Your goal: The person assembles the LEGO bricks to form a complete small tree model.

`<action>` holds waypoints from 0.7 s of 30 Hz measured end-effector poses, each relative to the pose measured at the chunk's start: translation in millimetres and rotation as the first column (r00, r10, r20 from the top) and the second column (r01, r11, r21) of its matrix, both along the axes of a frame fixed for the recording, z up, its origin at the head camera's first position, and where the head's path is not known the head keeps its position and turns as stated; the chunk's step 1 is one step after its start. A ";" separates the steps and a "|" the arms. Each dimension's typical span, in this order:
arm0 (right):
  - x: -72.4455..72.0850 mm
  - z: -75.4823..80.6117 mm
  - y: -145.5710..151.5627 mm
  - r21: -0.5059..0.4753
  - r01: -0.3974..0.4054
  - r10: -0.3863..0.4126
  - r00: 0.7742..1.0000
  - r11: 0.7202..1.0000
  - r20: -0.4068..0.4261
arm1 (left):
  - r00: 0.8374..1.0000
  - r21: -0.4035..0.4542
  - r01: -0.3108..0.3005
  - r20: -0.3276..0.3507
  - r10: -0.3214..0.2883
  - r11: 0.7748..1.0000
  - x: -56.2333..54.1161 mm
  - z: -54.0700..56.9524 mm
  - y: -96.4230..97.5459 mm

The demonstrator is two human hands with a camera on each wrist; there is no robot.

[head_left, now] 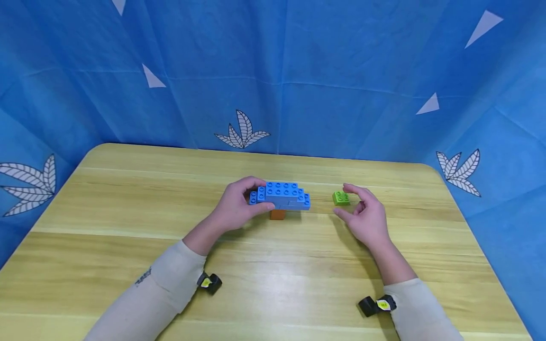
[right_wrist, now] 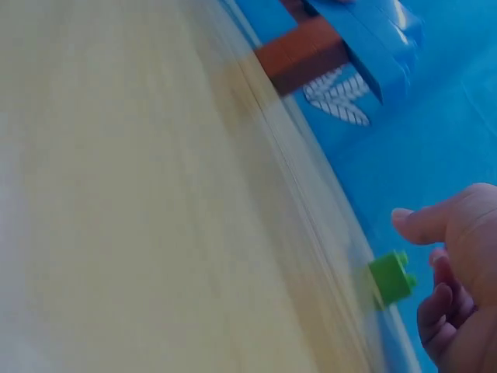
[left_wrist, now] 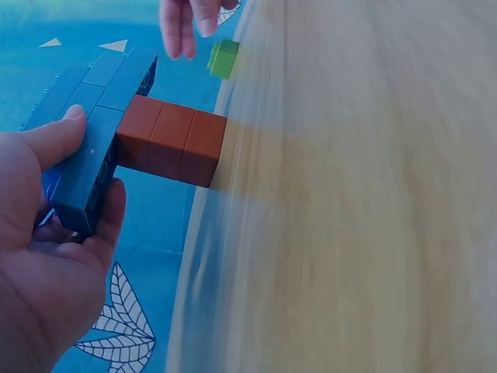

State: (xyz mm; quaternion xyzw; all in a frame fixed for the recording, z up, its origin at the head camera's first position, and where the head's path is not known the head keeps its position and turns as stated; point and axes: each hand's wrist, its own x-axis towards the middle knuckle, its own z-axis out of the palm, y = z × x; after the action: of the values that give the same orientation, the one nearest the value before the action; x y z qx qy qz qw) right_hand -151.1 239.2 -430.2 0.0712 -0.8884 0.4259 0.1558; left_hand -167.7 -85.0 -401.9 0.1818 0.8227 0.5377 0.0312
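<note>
At the middle of the table, my left hand [head_left: 236,206] holds a stepped build of blue toy bricks [head_left: 281,190] by its left end, thumb in front and fingers behind. Below the blue part is a stem of stacked orange-brown bricks [left_wrist: 171,140], which stands on the tabletop. A small green brick [head_left: 341,198] sits studs up to the right of the build. Beside it hovers my right hand [head_left: 367,215], thumb and index finger spread apart. The right wrist view shows a gap between that thumb and the green brick [right_wrist: 392,278].
The wooden table [head_left: 264,284] has rounded far corners. Behind it hangs a blue cloth [head_left: 341,71] printed with white leaves and triangles, and it also runs down both sides. Each wrist wears a strap with a small black camera [head_left: 368,306].
</note>
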 end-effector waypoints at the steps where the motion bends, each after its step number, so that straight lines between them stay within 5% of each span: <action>1: -1.5 -1.6 3.0 0.012 0.008 -0.009 1.000 1.000 0.010 | 1.000 -0.002 -0.001 -0.003 0.001 1.000 -0.1 -0.3 0.0; 13: -16.7 -10.5 8.9 0.130 0.015 -0.032 0.991 0.991 0.132 | 1.000 0.000 -0.002 -0.005 0.002 1.000 -2.6 -1.7 1.7; 21: -13.2 7.7 -5.5 -0.001 0.029 -0.029 0.997 1.000 0.073 | 1.000 -0.002 0.005 0.005 -0.004 1.000 -2.7 -0.3 2.7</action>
State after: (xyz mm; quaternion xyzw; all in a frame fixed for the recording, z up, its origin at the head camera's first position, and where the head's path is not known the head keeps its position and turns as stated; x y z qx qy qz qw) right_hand -164.3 233.7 -422.6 0.0425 -0.8941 0.4268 0.1292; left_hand -170.4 -82.3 -402.2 0.1822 0.8228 0.5372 0.0348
